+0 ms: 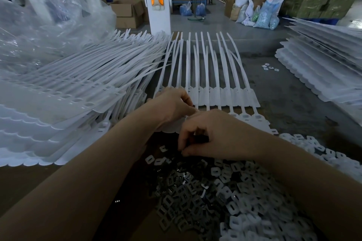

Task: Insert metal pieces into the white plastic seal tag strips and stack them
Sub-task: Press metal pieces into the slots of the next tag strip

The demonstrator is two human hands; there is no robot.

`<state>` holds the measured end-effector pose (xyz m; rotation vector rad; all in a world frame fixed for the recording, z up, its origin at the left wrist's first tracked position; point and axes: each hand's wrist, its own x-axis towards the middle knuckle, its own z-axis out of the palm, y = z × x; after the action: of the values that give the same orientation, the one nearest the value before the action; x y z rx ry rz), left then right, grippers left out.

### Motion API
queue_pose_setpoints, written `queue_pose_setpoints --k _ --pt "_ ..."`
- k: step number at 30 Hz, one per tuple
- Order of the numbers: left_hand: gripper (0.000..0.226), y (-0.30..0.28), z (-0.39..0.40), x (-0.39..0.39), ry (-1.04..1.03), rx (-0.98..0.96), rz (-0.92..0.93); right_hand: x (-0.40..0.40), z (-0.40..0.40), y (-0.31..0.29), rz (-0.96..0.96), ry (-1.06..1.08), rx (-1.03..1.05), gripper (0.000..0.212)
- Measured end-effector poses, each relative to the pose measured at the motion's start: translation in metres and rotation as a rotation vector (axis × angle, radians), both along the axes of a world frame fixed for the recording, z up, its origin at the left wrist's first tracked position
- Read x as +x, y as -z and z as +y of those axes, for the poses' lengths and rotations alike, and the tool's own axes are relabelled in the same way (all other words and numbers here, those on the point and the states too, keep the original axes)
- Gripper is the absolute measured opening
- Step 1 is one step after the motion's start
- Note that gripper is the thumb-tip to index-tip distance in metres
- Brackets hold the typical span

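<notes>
Frame centre: left hand [172,103] curls onto the near end of the flat white plastic seal tag strips [207,76], long axis toward upper frame; right hand [213,135], just below, fingers curled, contents indiscernible, nearer the shiny square metal pieces [188,186].

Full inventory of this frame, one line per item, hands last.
seal tag strips being worked: one joined row, white, flat on the table centre, tails pointing away
stacked strips: tall pile, white, table left
second strip stack: one pile, white, table right
metal pieces: heap, too many to count, silver-grey, near edge in front of the person
stray metal pieces: a few, silver, table far right of the row
clear plastic bags: bundle, transparent, far left
post: one, white with orange inserts, behind the table
cardboard boxes: several, brown, floor behind
table: one, grey
left hand: on the row's head end
right hand: fingers curled above the heap
</notes>
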<state>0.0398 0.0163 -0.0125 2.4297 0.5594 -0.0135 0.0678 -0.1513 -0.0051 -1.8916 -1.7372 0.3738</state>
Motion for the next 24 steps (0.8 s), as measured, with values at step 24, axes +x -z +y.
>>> queue_pose_setpoints --k 24 --pt "0.022 0.002 -0.002 -0.007 -0.017 -0.054 -0.045 0.036 -0.018 -0.004 0.157 0.423 0.072 0.016"
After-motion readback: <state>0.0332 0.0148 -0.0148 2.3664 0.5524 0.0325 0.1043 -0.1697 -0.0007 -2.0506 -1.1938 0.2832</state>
